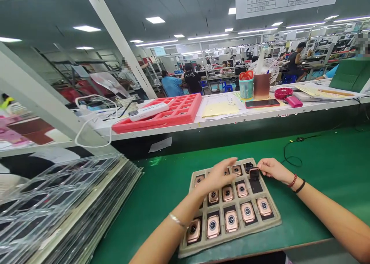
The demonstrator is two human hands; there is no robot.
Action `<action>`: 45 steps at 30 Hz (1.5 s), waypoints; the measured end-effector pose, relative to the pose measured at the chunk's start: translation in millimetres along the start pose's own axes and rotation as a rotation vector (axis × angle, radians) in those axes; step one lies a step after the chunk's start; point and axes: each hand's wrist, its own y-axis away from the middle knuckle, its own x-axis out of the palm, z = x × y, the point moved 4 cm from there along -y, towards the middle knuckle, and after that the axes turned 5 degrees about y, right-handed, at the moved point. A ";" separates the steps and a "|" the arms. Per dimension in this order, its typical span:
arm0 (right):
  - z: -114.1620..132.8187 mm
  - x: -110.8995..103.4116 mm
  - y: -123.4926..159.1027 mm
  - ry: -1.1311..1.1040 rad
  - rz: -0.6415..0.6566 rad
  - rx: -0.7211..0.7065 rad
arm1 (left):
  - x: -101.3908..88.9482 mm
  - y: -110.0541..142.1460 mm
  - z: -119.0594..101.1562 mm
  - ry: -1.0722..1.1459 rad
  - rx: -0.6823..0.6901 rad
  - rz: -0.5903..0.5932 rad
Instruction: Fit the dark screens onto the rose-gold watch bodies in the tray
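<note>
A beige foam tray [202, 241] lies on the green bench, its compartments holding several rose-gold smartwatch bodies [213, 226] with their round sensor backs up. My right hand [271, 167] is at the tray's far right corner, thumb and fingers pinched on the edge of one smartwatch body [254, 173], whose dark face shows. Just below that piece, one compartment [256, 186] shows only its black lining. Over the back middle of the tray hovers my left hand [221, 174], fingers apart and nothing visible in it; it hides some of the watches beneath.
A tall stack of clear plastic trays [86, 202] stands at the left. Behind the bench, a white shelf [219, 119] carries a red foam tray [185, 109], papers, a phone [262, 103] and a cup [246, 87]. A black cable [293, 162] lies at the right. People sit farther back.
</note>
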 end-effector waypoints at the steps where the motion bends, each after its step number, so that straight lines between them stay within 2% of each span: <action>1: 0.2 1.0 2.3 -0.034 -0.020 0.000 | 22.6 -12.1 -6.7 0.148 -0.013 0.090; 2: 1.1 1.4 4.7 -0.058 -0.040 -0.005 | 42.2 -23.2 -10.1 0.289 -0.028 0.132; 4: 4.9 -0.4 9.6 -0.059 -0.088 -0.044 | 70.9 -40.4 -6.4 0.499 -0.119 0.129; 7: 13.3 -8.2 16.1 0.116 -0.200 -0.148 | 87.3 -48.9 4.5 0.637 -0.211 0.072; 9: 16.4 -13.0 18.7 0.340 -0.263 -0.169 | 85.8 -44.5 3.9 0.671 -0.182 0.064; 11: 15.0 -16.8 19.4 0.548 -0.301 -0.123 | 83.1 -36.1 -2.9 0.677 -0.134 0.103; 14: 10.5 -22.0 18.9 0.706 -0.352 -0.046 | 82.9 -25.6 -14.0 0.624 -0.085 0.153; 17: 10.9 -23.1 19.2 0.679 -0.359 -0.044 | 84.6 -23.4 -15.8 0.583 -0.092 0.122; 24: 24.1 -10.2 23.5 0.516 -0.196 -0.168 | 84.0 -29.6 -3.9 0.663 -0.152 0.091; 32: 20.5 -16.3 23.6 0.433 -0.222 -0.142 | 82.8 -30.7 -1.8 0.707 -0.170 0.131; 38: 21.4 -15.3 24.3 0.438 -0.215 -0.157 | 82.7 -29.3 -2.1 0.641 -0.147 0.204; 40: 19.3 -12.8 23.3 0.474 -0.192 -0.152 | 82.6 -27.0 -4.6 0.583 -0.139 0.242; 42: 15.6 -14.4 21.7 0.565 -0.220 -0.111 | 80.7 -23.6 -11.3 0.429 -0.079 0.260; 45: 13.5 -28.1 20.8 0.695 -0.336 -0.040 | 74.6 -18.6 -27.8 0.041 0.154 0.196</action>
